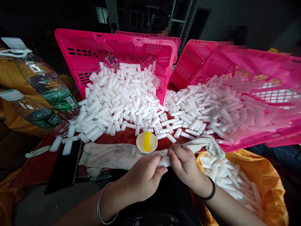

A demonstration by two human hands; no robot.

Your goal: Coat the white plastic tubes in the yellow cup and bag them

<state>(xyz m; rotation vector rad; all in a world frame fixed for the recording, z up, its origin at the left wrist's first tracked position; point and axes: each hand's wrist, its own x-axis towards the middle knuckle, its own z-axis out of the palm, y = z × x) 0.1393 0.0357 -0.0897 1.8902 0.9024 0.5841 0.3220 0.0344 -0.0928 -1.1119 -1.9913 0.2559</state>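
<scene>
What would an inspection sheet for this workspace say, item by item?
Surface: red cloth, crowded.
Job's things: one white tube being held; loose tubes spill from two tipped pink crates; more tubes lie in an orange bag.
Clutter: towel, phone, two water bottles, yellow dish.
Grippers: left hand and right hand both pinch the white tube.
Cables: nothing seen.
Surroundings: dark; people partly visible behind the crates.
</scene>
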